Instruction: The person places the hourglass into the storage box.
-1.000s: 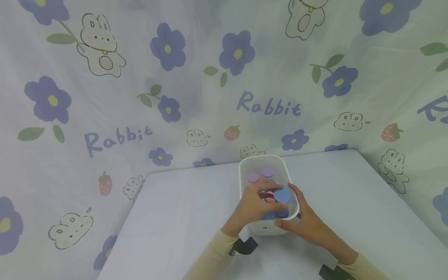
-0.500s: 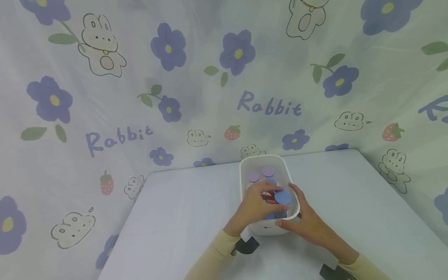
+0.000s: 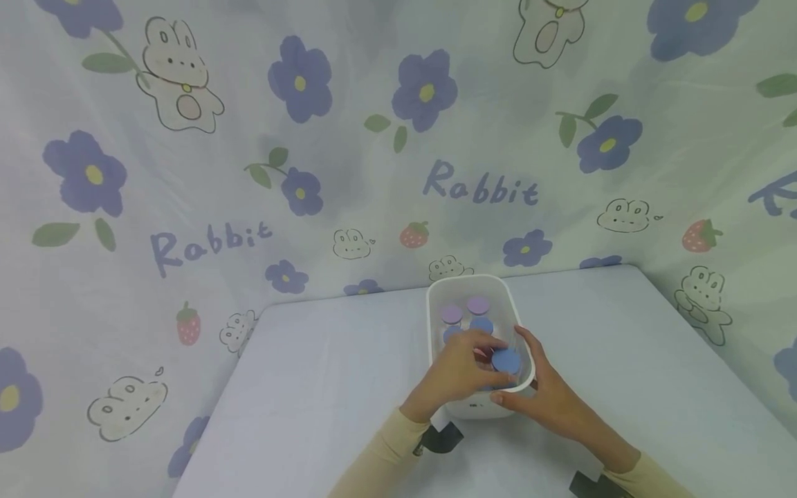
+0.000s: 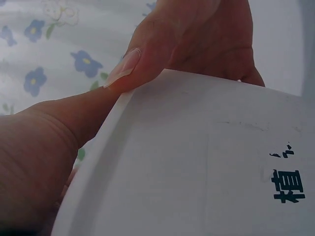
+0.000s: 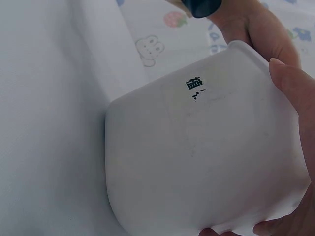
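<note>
A white plastic bin [image 3: 479,407] stands on the table with several small round-lidded containers inside. My left hand [image 3: 454,370] reaches over its near left side and pinches a blue-lidded container [image 3: 507,361] by the lid, thumb and fingers on opposite sides. How low that container sits is hidden. My right hand [image 3: 553,398] grips the near right corner of the bin, its thumb on the front wall. In the left wrist view the bin's wall [image 4: 172,157] fills the frame. The right wrist view shows my right thumb [image 5: 291,83] near the bin's rim.
Two purple lids [image 3: 478,305] stand at the far end of the bin, with blue lids [image 3: 481,326] nearer. Something pink shows partly under my left hand. A white cloth covers the table [image 3: 349,387]. A flower-and-rabbit curtain [image 3: 361,152] hangs behind.
My left hand has moved slightly down and right with the blue-lidded container, uncovering other blue lids behind it. My right hand stays on the bin.
</note>
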A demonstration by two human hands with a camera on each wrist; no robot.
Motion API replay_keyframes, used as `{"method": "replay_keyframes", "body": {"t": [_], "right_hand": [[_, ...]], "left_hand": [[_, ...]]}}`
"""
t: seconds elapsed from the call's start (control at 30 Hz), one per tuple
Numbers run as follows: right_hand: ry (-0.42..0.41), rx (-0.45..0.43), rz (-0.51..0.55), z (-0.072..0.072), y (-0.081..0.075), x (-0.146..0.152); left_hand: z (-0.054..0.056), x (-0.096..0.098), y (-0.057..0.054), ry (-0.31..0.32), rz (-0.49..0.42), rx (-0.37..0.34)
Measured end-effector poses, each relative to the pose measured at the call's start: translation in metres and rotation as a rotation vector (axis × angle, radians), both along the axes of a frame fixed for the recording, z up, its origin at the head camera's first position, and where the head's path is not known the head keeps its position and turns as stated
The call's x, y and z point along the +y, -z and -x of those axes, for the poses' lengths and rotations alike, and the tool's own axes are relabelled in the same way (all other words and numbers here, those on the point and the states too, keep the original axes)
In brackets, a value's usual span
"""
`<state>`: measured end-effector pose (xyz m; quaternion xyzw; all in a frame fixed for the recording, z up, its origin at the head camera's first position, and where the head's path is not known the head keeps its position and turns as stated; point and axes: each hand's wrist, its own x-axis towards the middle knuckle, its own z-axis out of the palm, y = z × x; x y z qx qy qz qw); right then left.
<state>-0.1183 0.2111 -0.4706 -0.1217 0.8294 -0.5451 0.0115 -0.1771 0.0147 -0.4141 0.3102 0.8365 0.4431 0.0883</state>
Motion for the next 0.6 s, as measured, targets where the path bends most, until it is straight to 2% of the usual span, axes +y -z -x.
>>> {"method": "replay_keyframes", "body": {"t": [0.23,0.47,0.6], "right_hand": [[-0.010,0.025,-0.001,-0.0010,-0.0004,0.0013],[-0.013,0.049,-0.009,-0.0002,0.0006,0.0018],[-0.010,0.048,-0.016,0.0000,0.0009,0.0013]], "left_hand": [[-0.0012,0.0027,-0.0032,0.028,0.099,0.032],[0.0033,0.0052,-0.0050,0.101,0.185,0.126],[0.0060,0.0062,-0.0033,0.120,0.226,0.151]]}}
